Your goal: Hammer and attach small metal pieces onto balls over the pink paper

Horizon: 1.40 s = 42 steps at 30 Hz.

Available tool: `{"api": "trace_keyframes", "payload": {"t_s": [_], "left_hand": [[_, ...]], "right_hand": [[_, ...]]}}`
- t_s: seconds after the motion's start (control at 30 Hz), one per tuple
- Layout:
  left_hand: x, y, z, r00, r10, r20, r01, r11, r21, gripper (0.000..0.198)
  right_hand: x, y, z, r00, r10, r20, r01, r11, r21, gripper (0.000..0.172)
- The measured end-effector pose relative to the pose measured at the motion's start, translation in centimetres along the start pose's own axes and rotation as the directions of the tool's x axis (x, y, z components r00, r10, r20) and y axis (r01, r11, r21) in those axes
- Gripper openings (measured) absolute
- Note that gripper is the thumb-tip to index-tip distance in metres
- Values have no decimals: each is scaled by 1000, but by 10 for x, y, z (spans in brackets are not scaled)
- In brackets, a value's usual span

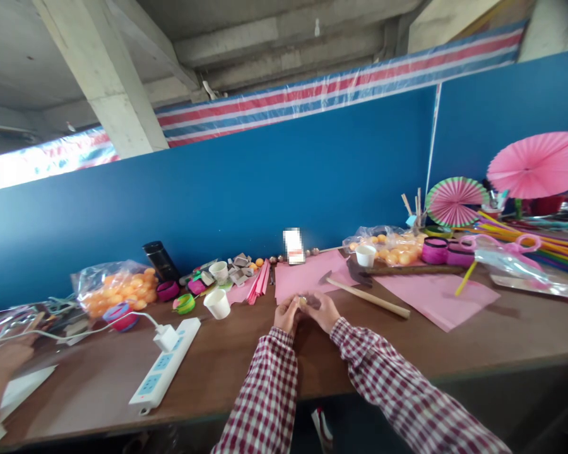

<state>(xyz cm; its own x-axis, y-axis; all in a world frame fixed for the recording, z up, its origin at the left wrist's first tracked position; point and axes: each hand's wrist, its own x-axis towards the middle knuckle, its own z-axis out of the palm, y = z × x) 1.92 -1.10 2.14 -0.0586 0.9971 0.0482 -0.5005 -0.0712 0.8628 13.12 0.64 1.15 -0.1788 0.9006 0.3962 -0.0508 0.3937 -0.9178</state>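
Fingertips of my L hand & R hand pinch a small pale piece btwn them – tiny hold, so it could slip & roll off the table's near edge. Hammer just beyond R hand – elbow room's tighter there; more L, toward power strip.

small yellowish object | partly hidden | between both hands' fingertips
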Motion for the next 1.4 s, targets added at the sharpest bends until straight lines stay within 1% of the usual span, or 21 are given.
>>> {"api": "trace_keyframes", "payload": {"t_s": [0.2,0.4,0.57,0.7,0.83,0.97,1.1,1.23,1.4], "left_hand": [[0,0,-1,1000,-4,12,4,1000,-11,35],[0,1,-3,1000,-30,4,30,998,-53,40],[0,0,-3,999,-32,-7,32,997,-68,37],[0,0,-2,999,-39,3,39,996,-81,39],[1,0,-2,1000,-21,-17,19,996,-93,38],[0,1,-1,998,-15,-60,10,996,-85,33],[-1,4,0,998,-27,-57,23,997,-75,30],[-2,4,1,998,-26,-56,22,997,-79,30],[1,1,-2,997,-15,-70,9,997,-81,30]], "right_hand": [[-3,-5,1,998,-51,-27,50,998,-42,36],[-1,2,2,999,-16,-40,15,999,-37,39],[0,5,1,999,-24,-27,23,999,-27,38],[0,2,0,999,-33,-28,33,999,4,36],[0,-2,1,999,-43,-13,43,999,30,36],[-2,-6,1,998,-48,-27,49,999,14,36],[-4,-6,1,998,-54,-12,54,998,-10,37],[-4,-4,2,997,-70,-29,69,997,-46,35],[-3,-5,2,997,-72,-22,72,997,-33,35]]}}
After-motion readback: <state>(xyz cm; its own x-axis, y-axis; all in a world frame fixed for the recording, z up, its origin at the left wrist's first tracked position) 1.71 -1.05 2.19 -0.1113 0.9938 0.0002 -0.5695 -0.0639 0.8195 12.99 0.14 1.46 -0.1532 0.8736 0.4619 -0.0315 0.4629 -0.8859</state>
